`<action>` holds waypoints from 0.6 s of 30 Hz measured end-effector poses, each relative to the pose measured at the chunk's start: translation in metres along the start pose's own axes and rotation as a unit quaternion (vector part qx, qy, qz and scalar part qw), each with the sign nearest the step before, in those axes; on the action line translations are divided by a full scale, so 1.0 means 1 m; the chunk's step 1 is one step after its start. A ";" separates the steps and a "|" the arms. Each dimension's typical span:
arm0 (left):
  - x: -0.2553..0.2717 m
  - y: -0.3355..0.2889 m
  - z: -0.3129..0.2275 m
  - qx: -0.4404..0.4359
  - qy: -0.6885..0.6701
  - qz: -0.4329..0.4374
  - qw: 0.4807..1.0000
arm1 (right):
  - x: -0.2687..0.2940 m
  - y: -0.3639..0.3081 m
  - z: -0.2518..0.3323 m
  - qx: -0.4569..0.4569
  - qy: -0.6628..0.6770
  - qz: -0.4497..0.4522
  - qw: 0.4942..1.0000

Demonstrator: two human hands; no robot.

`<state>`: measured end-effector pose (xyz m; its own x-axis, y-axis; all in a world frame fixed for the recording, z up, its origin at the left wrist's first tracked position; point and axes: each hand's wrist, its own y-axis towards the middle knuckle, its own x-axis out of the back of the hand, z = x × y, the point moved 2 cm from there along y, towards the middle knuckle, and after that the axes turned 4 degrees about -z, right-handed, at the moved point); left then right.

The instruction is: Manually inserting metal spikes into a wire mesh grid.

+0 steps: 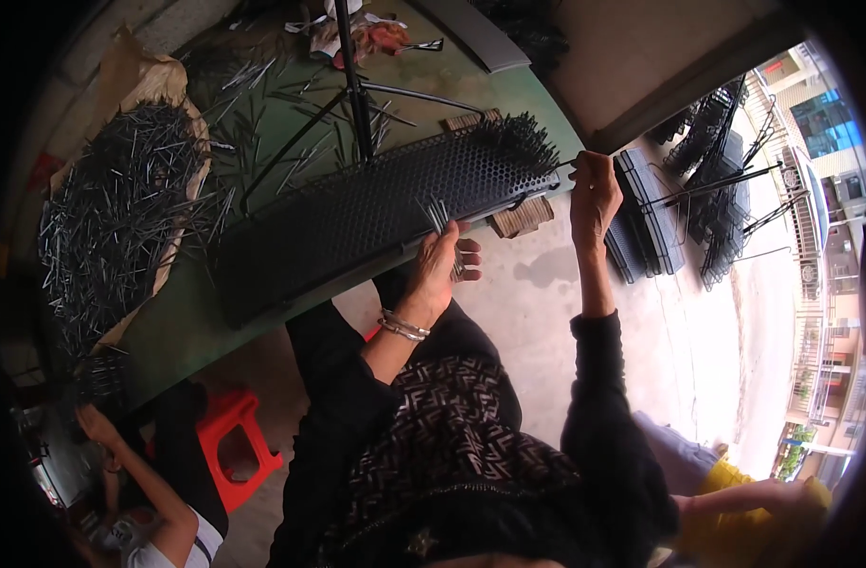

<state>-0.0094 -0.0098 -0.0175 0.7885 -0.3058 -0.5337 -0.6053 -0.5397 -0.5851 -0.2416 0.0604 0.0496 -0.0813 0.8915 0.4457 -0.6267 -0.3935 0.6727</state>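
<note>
A long black rack (348, 204) with a honeycomb of small holes lies across the green table in front of me. Many thin dark rods (520, 140) stand upright in its right end, while the holes further left look unfilled. My left hand (437, 270), with bracelets at the wrist, is closed around a small bundle of thin metal rods (437, 213) at the rack's near edge. Beyond the right end, my right hand (596, 194) is closed in a pinch on one thin dark rod (565, 164), which points toward the standing rods.
A large heap of rods (120, 208) lies on brown paper at left, with loose rods scattered beside it. A black stand (357, 104) rises behind the rack. Cardboard (523, 218) shows under its right end. A red stool (234, 445) and co-workers are at both lower sides.
</note>
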 end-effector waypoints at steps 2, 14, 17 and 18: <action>0.002 0.002 0.002 0.001 0.007 0.006 1.000 | -0.006 0.001 -0.008 0.041 -0.011 -0.015 0.999; -0.008 -0.005 0.000 0.027 -0.015 0.029 0.999 | -0.008 0.002 -0.008 0.014 0.000 0.001 1.000; -0.009 -0.006 -0.001 0.015 -0.013 0.051 0.999 | -0.006 0.004 -0.006 -0.013 -0.008 0.030 0.999; -0.010 -0.007 -0.003 0.008 -0.007 0.066 0.998 | -0.006 0.004 -0.005 -0.033 -0.010 0.049 0.998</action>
<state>-0.0131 -0.0055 -0.0064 0.7000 -0.3631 -0.6149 -0.7058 -0.4831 -0.5182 -0.2471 0.0546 0.0468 -0.1294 0.8449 0.5190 -0.6670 -0.4615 0.5850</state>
